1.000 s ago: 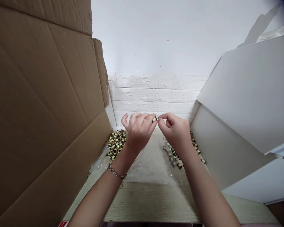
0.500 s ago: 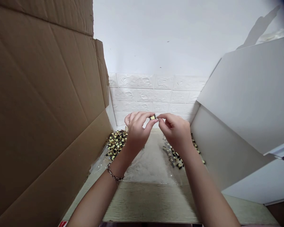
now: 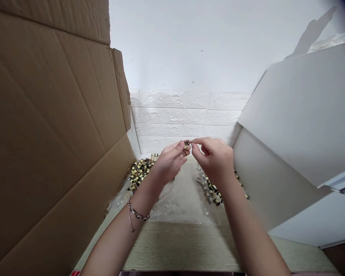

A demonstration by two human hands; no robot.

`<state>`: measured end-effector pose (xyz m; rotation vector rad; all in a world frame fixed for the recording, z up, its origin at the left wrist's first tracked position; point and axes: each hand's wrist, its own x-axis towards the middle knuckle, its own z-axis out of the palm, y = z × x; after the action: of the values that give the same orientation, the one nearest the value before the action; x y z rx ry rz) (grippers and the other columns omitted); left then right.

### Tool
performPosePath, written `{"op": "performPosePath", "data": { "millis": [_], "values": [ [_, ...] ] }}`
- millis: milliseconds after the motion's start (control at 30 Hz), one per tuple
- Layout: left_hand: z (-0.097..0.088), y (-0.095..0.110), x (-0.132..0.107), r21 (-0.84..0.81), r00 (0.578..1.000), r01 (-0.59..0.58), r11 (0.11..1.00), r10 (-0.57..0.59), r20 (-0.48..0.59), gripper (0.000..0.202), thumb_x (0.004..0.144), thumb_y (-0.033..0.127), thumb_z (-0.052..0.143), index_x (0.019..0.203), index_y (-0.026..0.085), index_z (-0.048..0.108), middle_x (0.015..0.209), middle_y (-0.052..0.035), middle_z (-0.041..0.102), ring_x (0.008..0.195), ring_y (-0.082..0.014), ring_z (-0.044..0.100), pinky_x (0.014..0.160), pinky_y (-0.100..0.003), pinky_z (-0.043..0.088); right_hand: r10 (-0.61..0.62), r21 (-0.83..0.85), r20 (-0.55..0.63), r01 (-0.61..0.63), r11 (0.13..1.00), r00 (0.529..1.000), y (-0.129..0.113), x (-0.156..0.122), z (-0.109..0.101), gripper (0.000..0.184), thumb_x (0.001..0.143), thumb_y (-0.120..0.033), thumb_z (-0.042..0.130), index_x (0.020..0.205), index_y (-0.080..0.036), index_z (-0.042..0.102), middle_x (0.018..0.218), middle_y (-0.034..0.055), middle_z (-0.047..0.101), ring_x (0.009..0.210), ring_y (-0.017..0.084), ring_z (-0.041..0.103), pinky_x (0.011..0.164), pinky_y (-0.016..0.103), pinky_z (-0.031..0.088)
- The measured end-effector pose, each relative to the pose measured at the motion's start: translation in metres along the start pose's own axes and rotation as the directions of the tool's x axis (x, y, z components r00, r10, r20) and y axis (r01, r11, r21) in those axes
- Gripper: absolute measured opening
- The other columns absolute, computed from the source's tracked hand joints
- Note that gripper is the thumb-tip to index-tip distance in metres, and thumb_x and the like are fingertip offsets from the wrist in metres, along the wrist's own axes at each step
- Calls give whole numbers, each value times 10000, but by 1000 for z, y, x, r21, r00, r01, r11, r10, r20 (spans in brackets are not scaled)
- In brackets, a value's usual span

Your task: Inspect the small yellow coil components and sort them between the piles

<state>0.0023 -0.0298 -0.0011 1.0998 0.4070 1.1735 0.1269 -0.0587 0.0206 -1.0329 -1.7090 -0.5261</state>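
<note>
Both my hands are raised over the table (image 3: 178, 245), and their fingertips meet on one small yellow-and-black part (image 3: 186, 145). My left hand (image 3: 169, 163) pinches it from the left, with a chain bracelet (image 3: 136, 214) on that wrist. From the right, my right hand (image 3: 214, 159) pinches the same part with thumb and forefinger. A heap of like parts (image 3: 139, 172) lies on the table to the left below my left hand. Another heap (image 3: 214, 189) lies to the right, partly hidden by my right wrist.
A tall brown cardboard sheet (image 3: 51, 134) walls off the left side. A white box (image 3: 301, 126) leans in on the right. A white brick-pattern wall (image 3: 186, 115) closes the back. Clear plastic film (image 3: 181, 199) lies under the heaps.
My left hand has turned, so its fingers now lie lower and more folded under the part. The part stays pinched between both hands at about the same spot.
</note>
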Motion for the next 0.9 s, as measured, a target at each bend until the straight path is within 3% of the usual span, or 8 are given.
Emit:
{"op": "performPosePath", "data": {
  "millis": [100,300,600,767,900],
  "values": [
    [-1,0,0,-51,998,53,997,-52,26,216,756,387,529,784,175,558,816,-17,535,820,-118,507,747,-248,381,55,67,11,-56,996,998,1,2,-2,144,747,-236,496,716,-209,634,459,-43,450,489,94,444,562,221,328],
    [-1,-1,0,-49,996,84,995,-82,44,249,770,415,495,793,171,539,857,-22,529,840,-119,504,735,-239,379,183,210,145,-211,955,972,2,4,-5,103,715,-227,513,693,-183,604,453,-59,403,454,79,401,507,203,324],
    [-3,-1,0,-120,984,167,979,-159,77,239,765,408,512,765,174,558,812,-8,535,772,-89,506,715,-223,393,158,218,197,-200,955,968,4,7,-11,86,705,-165,503,642,-180,560,491,-61,417,486,66,401,519,194,309],
    [-3,2,-2,-87,981,172,981,-162,109,227,754,388,537,770,165,576,795,-6,523,758,-80,502,711,-213,397,212,253,260,-278,927,942,6,6,-16,84,705,-184,503,646,-189,563,462,-72,358,463,60,361,482,183,293],
    [-4,4,-3,-53,974,207,977,-201,104,211,733,380,565,761,172,589,765,-5,528,733,-80,503,714,-216,392,248,281,379,-366,887,891,10,7,-21,115,718,-210,484,679,-193,592,496,-60,389,485,67,373,479,186,300]
  ]
}}
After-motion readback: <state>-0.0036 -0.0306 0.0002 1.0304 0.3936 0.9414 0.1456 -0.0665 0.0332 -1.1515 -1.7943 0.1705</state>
